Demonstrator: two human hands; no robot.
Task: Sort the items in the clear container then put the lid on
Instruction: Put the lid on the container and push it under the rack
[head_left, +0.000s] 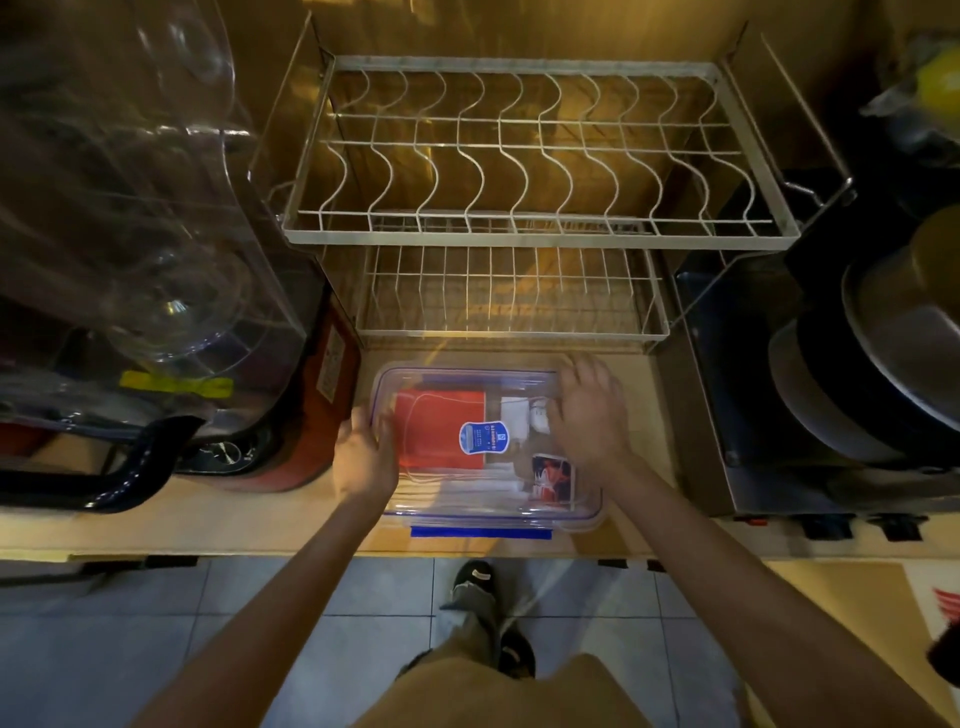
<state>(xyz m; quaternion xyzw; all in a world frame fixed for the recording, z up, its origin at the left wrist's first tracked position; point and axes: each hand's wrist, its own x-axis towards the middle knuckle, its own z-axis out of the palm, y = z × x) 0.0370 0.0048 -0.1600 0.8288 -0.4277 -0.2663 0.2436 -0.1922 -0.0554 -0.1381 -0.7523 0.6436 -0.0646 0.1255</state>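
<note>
A clear rectangular container (587, 512) sits on the wooden counter near its front edge, with a clear lid (467, 376) lying on top that bears a blue label (482, 437). Through the lid I see a red flat item (441, 423), white cables and a charger (519, 415), and a small picture card (551, 477). My left hand (363, 452) grips the lid's left edge. My right hand (589, 410) rests palm-down on the lid's right side, fingers spread. A blue latch (480, 533) shows at the container's front.
A white wire dish rack (519, 228) with two tiers stands right behind the container. Clear plastic bottles and a red appliance (322, 415) crowd the left. Stacked pots and pans (857, 384) sit on the right. The counter edge (311, 551) runs just in front.
</note>
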